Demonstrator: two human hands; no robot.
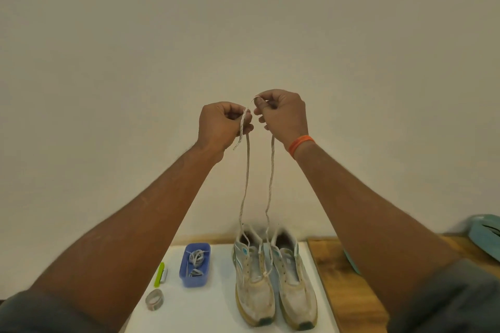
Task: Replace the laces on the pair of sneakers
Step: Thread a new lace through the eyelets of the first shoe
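Both hands' pinch on speckled off-white lace; ends raised above worn sneakers

On the white worktop, a bare lane runs from 12 to 6 o'clock between the blue tub and the sneakers. Two taut lace strands rise from the sneakers, barring the air above. At 8 o'clock, a tape roll and green tool crowd the edge.

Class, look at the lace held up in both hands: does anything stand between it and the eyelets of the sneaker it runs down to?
Nothing visible does. The lace hangs free from the left hand and right hand down to the left sneaker; the blue tub stands off to the side.
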